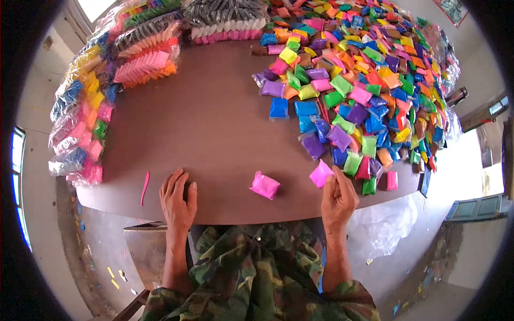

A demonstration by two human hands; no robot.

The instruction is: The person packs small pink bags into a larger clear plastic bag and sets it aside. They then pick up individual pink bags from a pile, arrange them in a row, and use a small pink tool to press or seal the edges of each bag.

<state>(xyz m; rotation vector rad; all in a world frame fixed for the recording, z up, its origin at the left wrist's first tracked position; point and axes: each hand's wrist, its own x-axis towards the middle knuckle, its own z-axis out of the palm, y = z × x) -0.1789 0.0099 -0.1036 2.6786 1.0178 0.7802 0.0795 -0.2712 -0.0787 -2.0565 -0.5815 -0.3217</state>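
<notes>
My right hand [339, 195] pinches the corner of a bright pink packet [320, 174] between thumb and fingers, near the table's front edge. Another pink packet [265, 185] lies on the brown tabletop between my two hands. My left hand [179, 198] rests on the table at the left, its fingers slightly bent, the thumb apart from them, with nothing seen in it. To its left lies a thin pink plastic tool [145, 188], apart from the fingers.
A big heap of coloured packets [364, 101] covers the table's right side. Bundled packets in clear bags [80, 128] line the left edge. More packed rows [144, 67] stand at the back left. Below the front edge, a brown box [147, 251] and clear plastic sheeting [383, 227] sit low.
</notes>
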